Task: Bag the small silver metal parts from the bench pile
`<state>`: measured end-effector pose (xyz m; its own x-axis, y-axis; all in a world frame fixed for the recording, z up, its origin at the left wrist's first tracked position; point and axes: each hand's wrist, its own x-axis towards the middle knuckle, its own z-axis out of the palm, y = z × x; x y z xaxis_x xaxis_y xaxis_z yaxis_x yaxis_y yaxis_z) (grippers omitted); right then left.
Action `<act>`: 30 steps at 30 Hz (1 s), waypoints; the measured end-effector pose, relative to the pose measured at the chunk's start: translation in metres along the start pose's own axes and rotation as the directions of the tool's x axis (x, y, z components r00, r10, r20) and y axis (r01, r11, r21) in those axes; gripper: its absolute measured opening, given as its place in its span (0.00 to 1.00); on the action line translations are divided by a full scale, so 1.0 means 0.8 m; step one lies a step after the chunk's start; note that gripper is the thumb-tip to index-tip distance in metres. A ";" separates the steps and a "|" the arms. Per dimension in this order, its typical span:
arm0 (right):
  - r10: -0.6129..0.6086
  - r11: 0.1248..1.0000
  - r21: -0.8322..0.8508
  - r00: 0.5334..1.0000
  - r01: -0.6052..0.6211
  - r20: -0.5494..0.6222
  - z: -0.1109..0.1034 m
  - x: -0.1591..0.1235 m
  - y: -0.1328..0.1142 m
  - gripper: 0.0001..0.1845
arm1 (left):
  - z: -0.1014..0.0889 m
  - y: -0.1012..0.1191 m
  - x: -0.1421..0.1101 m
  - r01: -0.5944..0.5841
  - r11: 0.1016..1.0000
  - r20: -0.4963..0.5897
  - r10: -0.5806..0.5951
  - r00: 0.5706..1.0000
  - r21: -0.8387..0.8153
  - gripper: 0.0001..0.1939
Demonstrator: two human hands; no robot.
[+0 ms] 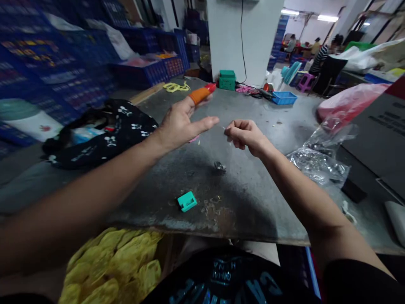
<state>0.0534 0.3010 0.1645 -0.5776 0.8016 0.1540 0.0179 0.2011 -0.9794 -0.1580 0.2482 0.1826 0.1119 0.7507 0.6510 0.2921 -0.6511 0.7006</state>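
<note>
My left hand reaches in from the left above the table, thumb stretched out and apart from the fingers. An orange finger cover sits on one of its fingers, with red at the fingertips. Facing it, my right hand is closed in a pinch; a faint thin bit shows at its fingertips, too small to name. Below the hands lies a small dark metallic piece. Nearer the front edge rests a turquoise plastic block with a notch. Both are apart from the hands.
A black patterned bag lies at left, clear plastic bags and a grey carton at right. Toward the back are a green box, a blue tray and yellow cord. Yellow pieces fill the space below the front edge.
</note>
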 end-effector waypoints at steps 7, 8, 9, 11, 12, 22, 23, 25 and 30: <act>0.003 0.995 -0.101 1.000 -0.005 -0.019 -0.016 -0.012 -0.009 0.08 | 0.028 -0.057 -0.022 0.283 0.943 0.204 -0.247 0.947 -0.173 0.52; -0.006 0.994 -0.112 1.000 0.003 -0.025 -0.018 -0.012 -0.012 0.08 | 0.037 -0.060 -0.021 0.308 0.930 0.160 -0.279 0.947 -0.201 0.50; -0.018 0.992 -0.126 0.999 0.014 -0.033 -0.021 -0.012 -0.015 0.09 | 0.046 -0.061 -0.020 0.340 0.914 0.108 -0.323 0.940 -0.223 0.47; -0.040 0.985 -0.168 0.998 0.030 -0.057 -0.030 -0.011 -0.022 0.08 | 0.061 -0.057 -0.014 0.412 0.881 0.024 -0.419 0.908 -0.233 0.35; -0.058 0.981 -0.187 0.996 0.044 -0.068 -0.037 -0.011 -0.026 0.08 | 0.066 -0.052 -0.011 0.446 0.867 0.004 -0.456 0.890 -0.223 0.27; -0.191 0.762 -0.639 0.980 0.108 -0.062 -0.054 -0.039 0.096 0.04 | -0.002 0.003 -0.015 0.335 0.937 -0.317 -0.349 0.882 -0.101 0.10; -0.099 0.636 -0.767 0.995 0.089 0.033 -0.039 -0.037 0.114 0.07 | -0.016 -0.001 -0.023 0.326 0.942 -0.353 -0.334 0.874 -0.083 0.10; 0.004 0.362 -0.919 0.986 0.153 0.166 -0.006 -0.029 0.139 0.11 | -0.041 -0.012 -0.042 0.318 0.946 -0.410 -0.316 0.856 -0.066 0.11; 0.092 -0.026 -0.952 0.949 0.306 0.303 0.041 0.001 0.156 0.12 | -0.081 -0.040 -0.096 0.340 0.938 -0.521 -0.326 0.789 -0.072 0.09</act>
<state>0.0287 0.3084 0.0384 -0.7934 0.6085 0.0167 0.5993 0.7760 0.1965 -0.2374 0.2043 0.1295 -0.5017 0.7462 0.4375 0.2437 -0.3633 0.8992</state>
